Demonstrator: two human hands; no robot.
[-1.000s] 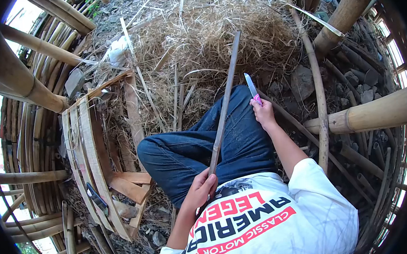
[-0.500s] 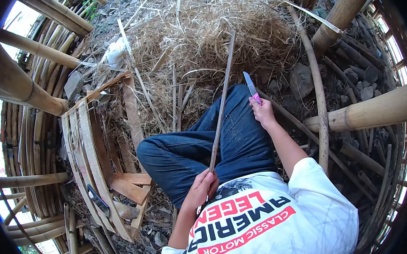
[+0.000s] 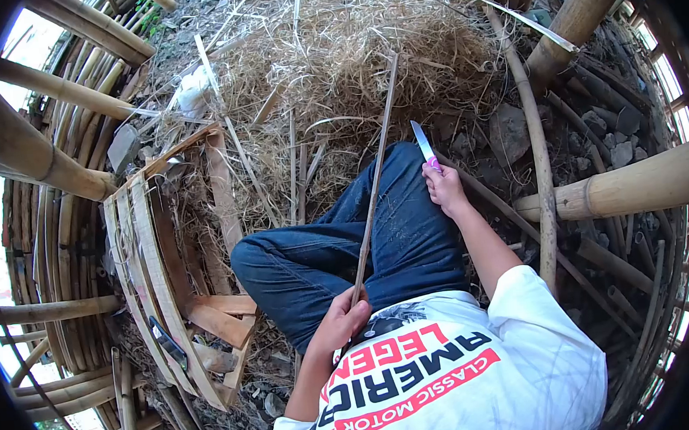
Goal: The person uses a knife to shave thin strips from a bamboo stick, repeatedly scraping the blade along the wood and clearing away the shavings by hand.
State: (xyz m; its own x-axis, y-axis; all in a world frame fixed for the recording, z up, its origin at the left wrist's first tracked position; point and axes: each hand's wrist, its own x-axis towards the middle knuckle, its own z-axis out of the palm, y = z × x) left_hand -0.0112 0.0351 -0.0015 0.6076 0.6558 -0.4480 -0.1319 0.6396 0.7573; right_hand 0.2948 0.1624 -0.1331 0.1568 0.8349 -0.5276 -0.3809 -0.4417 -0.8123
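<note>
My left hand (image 3: 344, 320) is closed around the lower end of a long, thin bamboo strip (image 3: 378, 165), close to my shirt. The strip slants up and away over my crossed legs, its far tip against the heap of shavings. In my right hand (image 3: 445, 185), beside my right knee, is a knife (image 3: 422, 141) with a pink handle, gripped in closed fingers. Its pale blade points away from me, apart from the strip. Part of the strip's near end is hidden by my left hand.
A large heap of bamboo shavings (image 3: 366, 62) lies ahead. On the left stands a wooden crate (image 3: 148, 237) with a dark-handled tool on it. Thick bamboo poles (image 3: 622, 183) reach in from both sides. Stones (image 3: 508, 133) and a white bag (image 3: 192, 91) lie on the ground.
My left hand has turned slightly on the bamboo strip. The knife and my right hand have stayed almost in place.
</note>
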